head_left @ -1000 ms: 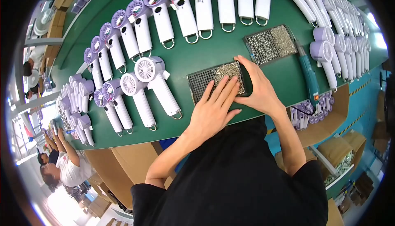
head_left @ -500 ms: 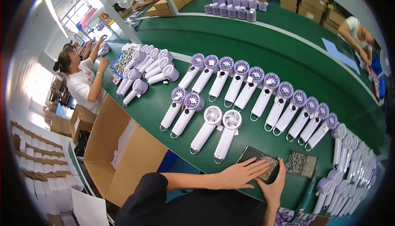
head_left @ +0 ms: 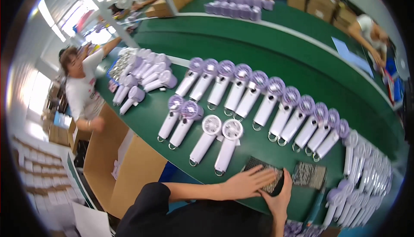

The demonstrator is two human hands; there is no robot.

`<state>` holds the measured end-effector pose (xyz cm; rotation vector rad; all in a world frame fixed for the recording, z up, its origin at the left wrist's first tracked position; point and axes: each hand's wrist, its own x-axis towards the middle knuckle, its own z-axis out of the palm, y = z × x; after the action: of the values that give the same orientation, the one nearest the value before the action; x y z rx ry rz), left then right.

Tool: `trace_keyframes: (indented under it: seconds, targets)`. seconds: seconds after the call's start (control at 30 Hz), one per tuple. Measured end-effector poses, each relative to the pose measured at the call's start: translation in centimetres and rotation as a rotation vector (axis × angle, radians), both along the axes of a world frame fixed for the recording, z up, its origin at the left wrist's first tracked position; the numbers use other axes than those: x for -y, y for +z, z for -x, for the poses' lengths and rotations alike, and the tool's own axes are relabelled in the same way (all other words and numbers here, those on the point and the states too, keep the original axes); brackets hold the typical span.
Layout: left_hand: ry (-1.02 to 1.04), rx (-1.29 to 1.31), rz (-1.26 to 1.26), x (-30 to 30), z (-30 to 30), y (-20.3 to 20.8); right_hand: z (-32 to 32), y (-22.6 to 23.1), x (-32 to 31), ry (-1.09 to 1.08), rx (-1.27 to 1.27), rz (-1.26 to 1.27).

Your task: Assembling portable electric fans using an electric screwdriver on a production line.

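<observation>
A black gridded tray [head_left: 252, 162] full of tiny metal pieces, perhaps screws, lies near the table's front edge. My left hand [head_left: 248, 183] rests flat across it, fingers stretched out over the small pieces and partly hiding them. Around the tray's near right corner is my right hand [head_left: 278, 196], its thumb along the near side and its fingers along the right side. A second tray [head_left: 309, 174] of small metal pieces lies just right of that hand. Beyond the trays are two white-faced handheld fans [head_left: 227, 146] and two purple-faced handheld fans [head_left: 183, 124].
A long row of purple and white fans [head_left: 267, 101] crosses the green table [head_left: 276, 144]. More fans crowd the right end [head_left: 366, 168] and far left. A teal power screwdriver [head_left: 315, 209] lies near my right forearm. An open carton [head_left: 138, 176] stands left. One co-worker [head_left: 82, 86] is at left, another far right.
The whole scene has shifted slightly left in view. My hands stay on the tray in nearly the same pose. The co-worker at left has turned and lowered one arm toward the carton.
</observation>
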<state>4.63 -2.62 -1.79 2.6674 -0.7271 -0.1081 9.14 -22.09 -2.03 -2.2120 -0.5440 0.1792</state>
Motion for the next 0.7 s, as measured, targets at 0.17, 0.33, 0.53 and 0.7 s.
trace_keyframes:
  seconds: [0.17, 0.33, 0.53, 0.7]
  targets:
    - [0.051, -0.076, -0.096, -2.2, 0.8, 2.0, -1.3, -0.5, -0.5, 0.071, 0.039, -0.066]
    - [-0.012, -0.113, -0.124, -1.6, 0.4, 2.4, -2.6, 0.1, 0.0, 0.073, 0.029, -0.098]
    - [-0.006, -0.081, -0.116, 0.9, -1.9, 1.9, -1.9, -0.9, 0.6, 0.022, 0.039, -0.131]
    - [-0.021, -0.109, -0.115, 0.4, -2.1, 1.7, -1.1, -1.0, 0.7, 0.03, 0.051, -0.145]
